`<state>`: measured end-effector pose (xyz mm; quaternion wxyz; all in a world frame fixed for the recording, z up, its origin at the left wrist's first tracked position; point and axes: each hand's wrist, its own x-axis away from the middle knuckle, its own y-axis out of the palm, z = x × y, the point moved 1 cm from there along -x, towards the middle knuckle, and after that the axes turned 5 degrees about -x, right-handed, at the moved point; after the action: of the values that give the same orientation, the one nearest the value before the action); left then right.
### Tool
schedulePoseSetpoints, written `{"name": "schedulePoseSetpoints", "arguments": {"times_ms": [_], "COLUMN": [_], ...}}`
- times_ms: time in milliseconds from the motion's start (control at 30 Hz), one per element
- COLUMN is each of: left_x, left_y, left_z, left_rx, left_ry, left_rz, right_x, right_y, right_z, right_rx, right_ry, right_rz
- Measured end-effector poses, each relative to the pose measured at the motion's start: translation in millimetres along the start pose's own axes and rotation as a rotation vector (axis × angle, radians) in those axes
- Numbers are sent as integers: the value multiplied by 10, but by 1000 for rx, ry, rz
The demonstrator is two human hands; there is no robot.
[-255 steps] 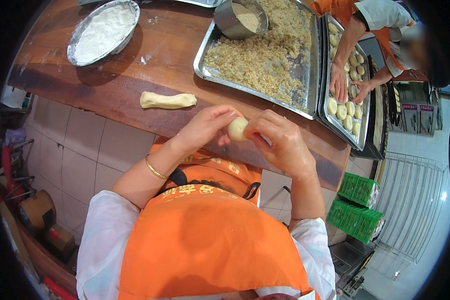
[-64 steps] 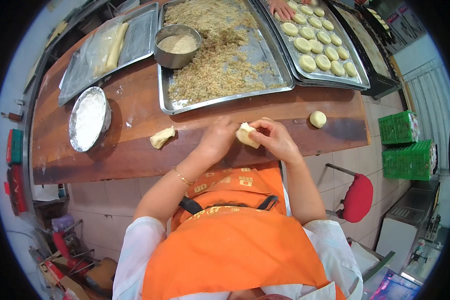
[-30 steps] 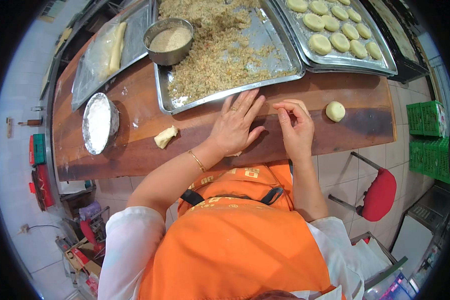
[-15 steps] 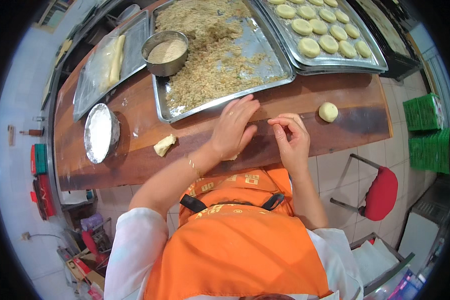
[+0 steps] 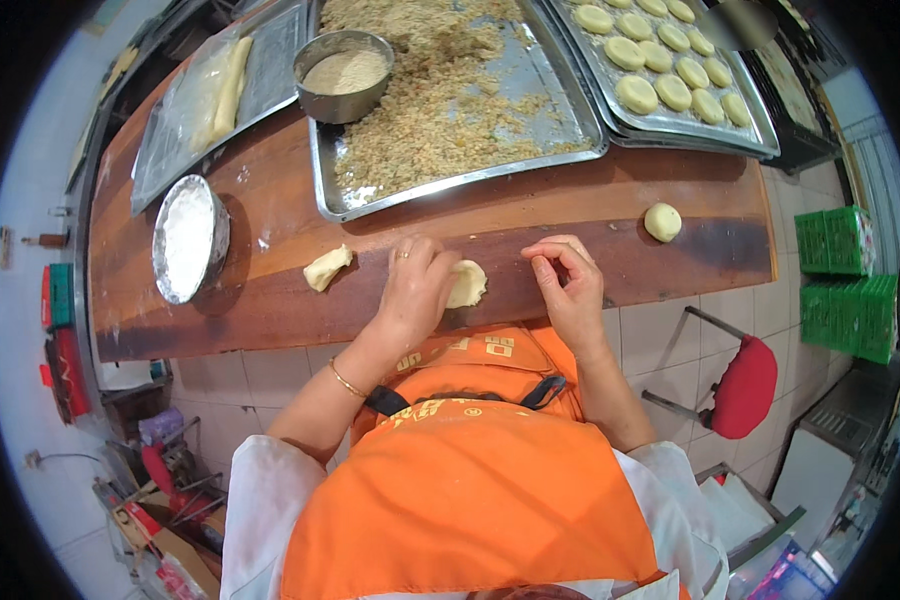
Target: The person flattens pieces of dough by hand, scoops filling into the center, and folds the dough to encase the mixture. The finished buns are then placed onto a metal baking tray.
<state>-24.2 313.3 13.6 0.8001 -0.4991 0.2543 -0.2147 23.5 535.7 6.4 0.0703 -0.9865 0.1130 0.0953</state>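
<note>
A flattened round of pale dough (image 5: pixel 468 284) lies near the front edge of the wooden table. My left hand (image 5: pixel 417 285) has its fingers curled and closed at the left edge of this dough, covering part of it. To the right of the dough, apart from it, my right hand (image 5: pixel 572 288) is raised with thumb and forefinger pinched together. Whatever sits in that pinch, if anything, is too small to make out. A torn lump of dough (image 5: pixel 327 268) rests left of my left hand. Farther right is a smooth dough ball (image 5: pixel 662 222).
Behind my hands stands a metal tray (image 5: pixel 370 208) of crumbly filling, with a metal bowl (image 5: pixel 342 104) in it. A bowl of white flour (image 5: pixel 187 240) and a tray with a dough roll (image 5: pixel 232 95) are left. Flattened dough rounds (image 5: pixel 636 95) fill another tray at right. A red stool (image 5: pixel 745 388) stands beyond the table.
My left hand has gone from lying flat over the dough to curled at its left side, uncovering the flattened round. My right hand keeps its pinch. The view has shifted slightly.
</note>
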Motion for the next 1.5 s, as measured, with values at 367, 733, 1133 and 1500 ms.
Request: {"name": "schedulePoseSetpoints", "arguments": {"times_ms": [367,733,1133,1500], "left_x": [-85,174,150,96], "left_y": [-316,-156,-234,-264], "left_z": [-193,-332,-431,-405], "left_rx": [2007,2003,2055,2025], "left_ry": [-420,-477,-477,-474], "left_rz": [-73,39,125,120], "right_x": [-1166,-2138,-2196,-2445], "right_y": [410,955,1611,1238], "right_z": [-268,186,223,261], "right_rx": [428,778,1203,-223], "right_ry": [-419,-188,-468,403], "right_rz": [-199,-567,-815,-299]}}
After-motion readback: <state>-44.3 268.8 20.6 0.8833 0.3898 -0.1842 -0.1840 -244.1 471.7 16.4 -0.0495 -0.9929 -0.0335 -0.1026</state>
